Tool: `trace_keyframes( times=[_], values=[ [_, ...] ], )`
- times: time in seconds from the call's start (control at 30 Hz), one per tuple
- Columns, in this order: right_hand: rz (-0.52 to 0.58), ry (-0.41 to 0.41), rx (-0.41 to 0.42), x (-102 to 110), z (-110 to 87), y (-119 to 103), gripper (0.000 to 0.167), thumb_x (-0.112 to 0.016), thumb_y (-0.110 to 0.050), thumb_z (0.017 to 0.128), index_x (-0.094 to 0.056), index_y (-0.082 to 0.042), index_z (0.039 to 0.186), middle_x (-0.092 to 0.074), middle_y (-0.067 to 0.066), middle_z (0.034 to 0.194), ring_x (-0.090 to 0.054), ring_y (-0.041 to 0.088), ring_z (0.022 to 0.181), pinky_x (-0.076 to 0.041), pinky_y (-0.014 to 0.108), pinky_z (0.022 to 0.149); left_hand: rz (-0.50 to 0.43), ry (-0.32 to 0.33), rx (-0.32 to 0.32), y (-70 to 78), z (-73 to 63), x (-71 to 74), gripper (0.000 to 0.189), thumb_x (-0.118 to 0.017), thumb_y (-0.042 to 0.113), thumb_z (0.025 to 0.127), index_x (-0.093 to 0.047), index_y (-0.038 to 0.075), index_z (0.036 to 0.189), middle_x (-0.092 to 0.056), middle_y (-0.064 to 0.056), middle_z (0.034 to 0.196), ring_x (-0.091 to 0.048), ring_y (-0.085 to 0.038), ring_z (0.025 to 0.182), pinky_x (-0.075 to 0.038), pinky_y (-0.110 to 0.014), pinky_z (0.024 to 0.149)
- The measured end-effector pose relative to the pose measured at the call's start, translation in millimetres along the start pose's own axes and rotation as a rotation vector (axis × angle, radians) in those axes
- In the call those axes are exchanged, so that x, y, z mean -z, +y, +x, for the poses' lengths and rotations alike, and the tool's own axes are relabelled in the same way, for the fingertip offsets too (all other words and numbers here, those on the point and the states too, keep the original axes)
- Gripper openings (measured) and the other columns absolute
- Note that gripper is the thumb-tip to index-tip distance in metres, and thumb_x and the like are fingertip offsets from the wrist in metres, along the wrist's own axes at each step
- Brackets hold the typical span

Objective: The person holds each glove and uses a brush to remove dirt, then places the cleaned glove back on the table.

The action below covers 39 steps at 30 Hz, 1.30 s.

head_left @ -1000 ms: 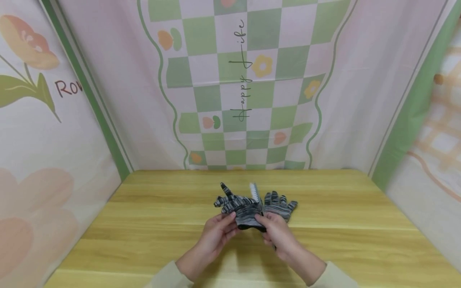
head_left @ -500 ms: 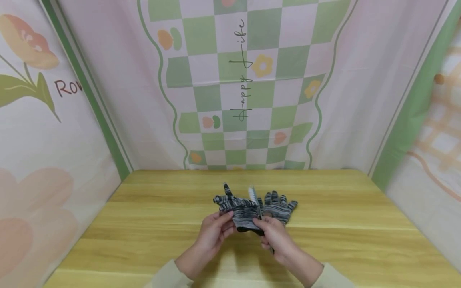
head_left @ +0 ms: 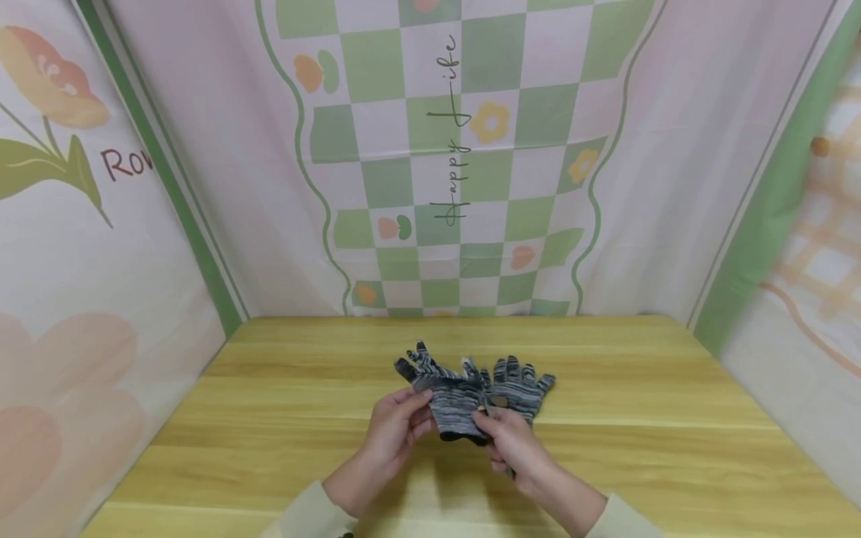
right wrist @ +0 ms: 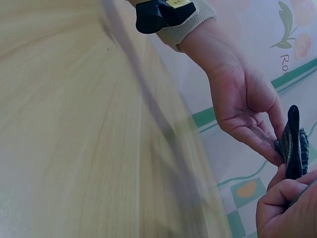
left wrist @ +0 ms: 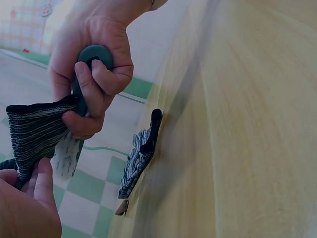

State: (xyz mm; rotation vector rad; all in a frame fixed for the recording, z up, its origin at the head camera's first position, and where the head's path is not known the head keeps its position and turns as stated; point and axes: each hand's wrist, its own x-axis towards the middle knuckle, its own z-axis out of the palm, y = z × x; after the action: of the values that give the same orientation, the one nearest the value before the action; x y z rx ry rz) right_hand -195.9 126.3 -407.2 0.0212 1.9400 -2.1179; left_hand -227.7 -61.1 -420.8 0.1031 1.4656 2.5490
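Between my hands hangs a grey-and-black striped knit glove (head_left: 457, 407), cuff toward me and its fingers drooping over the far side. My left hand (head_left: 398, 426) pinches its left edge. With the thumb on the cuff's right side, my right hand (head_left: 514, 441) pinches the glove and also grips a dark green brush (left wrist: 94, 52). The left wrist view shows fingers curled through the handle's end ring and the white bristles (left wrist: 66, 154) beside the glove. In the head view the glove covers most of the brush head.
A matching glove (head_left: 521, 392) lies on the wood-grain table (head_left: 303, 441) just beyond my right hand, fingers pointing away, with a brown patch (head_left: 499, 402) on it. A patterned curtain (head_left: 430, 172) stands behind the table's far edge.
The brush head has sunk from upright beside the glove to mostly behind it. The held glove has tilted, showing more of its flat face. The glove on the table has stayed put.
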Motion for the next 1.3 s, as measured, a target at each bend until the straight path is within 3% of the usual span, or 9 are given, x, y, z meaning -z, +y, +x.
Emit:
trace_keyframes(
  times=[0.13,0.27,0.47,0.63,0.83,1.07,1.3],
  values=[
    [-0.018,-0.018,-0.004,5.4,0.2,0.2,0.019,-0.047,-0.018,0.103,-0.047,-0.007,0.087,-0.032,-0.006,0.059,-0.023,0.006,0.046,-0.023,0.018,0.043,-0.001,0.002,0.004,1.1,1.1,0.3,0.007,-0.058,0.0,0.093,-0.065,-0.002,0.092,-0.07,-0.009,0.08,-0.068,-0.015,0.071,-0.059,-0.026,0.067],
    [-0.051,-0.002,0.0,9.1,-0.6,-0.6,0.022,-0.047,-0.02,0.103,-0.049,-0.005,0.087,-0.035,-0.004,0.06,-0.022,0.006,0.045,-0.022,0.018,0.041,0.008,0.01,0.004,1.7,1.7,0.0,0.014,-0.058,0.001,0.093,-0.065,0.005,0.081,-0.068,-0.005,0.075,-0.067,-0.012,0.068,-0.058,-0.025,0.066],
    [-0.125,0.11,0.01,13.2,-2.2,-3.5,0.023,-0.044,-0.018,0.103,-0.051,0.004,0.102,-0.056,0.002,0.077,-0.024,0.006,0.046,-0.023,0.019,0.041,0.034,0.03,-0.017,4.3,2.5,-0.5,0.015,-0.06,0.001,0.094,-0.065,0.005,0.08,-0.068,-0.004,0.075,-0.066,-0.011,0.068,-0.058,-0.023,0.065],
    [-0.144,0.169,0.021,17.6,-5.1,-8.0,0.027,-0.042,-0.017,0.103,-0.047,0.007,0.116,-0.058,0.003,0.079,-0.026,0.006,0.046,-0.022,0.019,0.041,0.067,0.026,-0.02,5.7,3.1,1.2,0.019,-0.061,0.001,0.093,-0.063,0.007,0.076,-0.067,-0.003,0.074,-0.066,-0.011,0.068,-0.058,-0.024,0.066],
    [-0.182,0.201,0.058,19.6,-8.7,-13.2,0.028,-0.044,-0.016,0.103,-0.045,0.006,0.12,-0.058,0.004,0.079,-0.028,0.005,0.046,-0.023,0.018,0.04,0.108,0.021,-0.016,6.3,3.8,3.9,0.021,-0.061,0.002,0.094,-0.062,0.008,0.074,-0.065,-0.002,0.073,-0.064,-0.01,0.066,-0.058,-0.025,0.067],
    [-0.36,0.235,0.16,15.8,-17.0,-16.3,0.026,-0.052,-0.018,0.101,-0.051,0.004,0.114,-0.061,0.009,0.08,-0.044,0.016,0.062,-0.037,0.024,0.049,0.13,0.01,-0.023,10.3,4.5,5.8,0.017,-0.063,0.004,0.093,-0.063,0.008,0.076,-0.065,-0.002,0.074,-0.064,-0.01,0.067,-0.058,-0.027,0.07],
    [-0.522,0.146,0.227,14.5,-26.7,-12.9,0.032,-0.05,-0.034,0.102,-0.054,-0.002,0.107,-0.058,0.004,0.071,-0.032,0.009,0.049,-0.027,0.019,0.041,0.125,-0.003,-0.036,12.5,6.9,6.8,0.017,-0.062,0.001,0.092,-0.063,0.006,0.076,-0.066,-0.004,0.076,-0.066,-0.012,0.069,-0.059,-0.028,0.071]
  ],
)
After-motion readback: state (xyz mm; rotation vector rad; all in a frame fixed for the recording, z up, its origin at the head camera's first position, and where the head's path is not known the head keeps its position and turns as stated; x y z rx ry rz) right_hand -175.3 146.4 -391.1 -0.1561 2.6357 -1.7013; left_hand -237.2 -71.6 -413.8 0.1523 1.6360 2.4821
